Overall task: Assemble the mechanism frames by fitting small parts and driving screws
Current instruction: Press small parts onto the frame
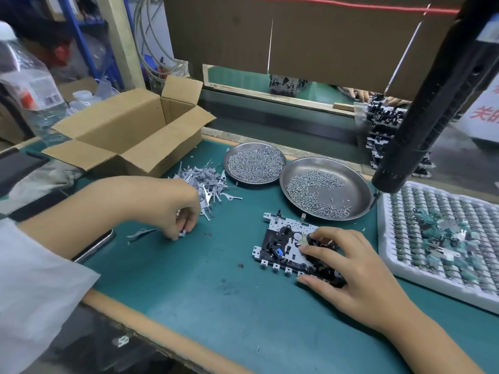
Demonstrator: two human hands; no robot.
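Head view, left to right across a green table (189,279). Far left: clear plastic bottle (24,85) with a white cap, upright behind an open cardboard box (129,136) with flaps spread. Just in front of the box, at the table's left edge, a dark phone (94,245) partly hidden under the left forearm in a white sleeve (29,279). Left hand (175,211) lowered onto the table beside a loose pile of small grey stamped metal levers (208,182), fingers curled, grip closed in a pinch on one small grey lever (183,233) at the fingertips; another stray lever (140,233) flat on the mat just left of that hand. Behind the pile, a round steel dish (229,157) heaped with small screws, touching or overlapping a larger steel dish (359,184) with a thinner scatter of screws. In front of the larger dish, mechanism frame (283,247) flat on the table near its middle: white metal plate with black plastic parts and a small blue piece. Right hand (348,263) resting on the frame's right half, fingers bent down over it, thumb at the near edge, grip pressing and steadying the frame. Above right, a black hanging electric screwdriver (432,103), tilted. Far right, a white foam tray (391,255) of small green-tinted parts, some piled loose on top.
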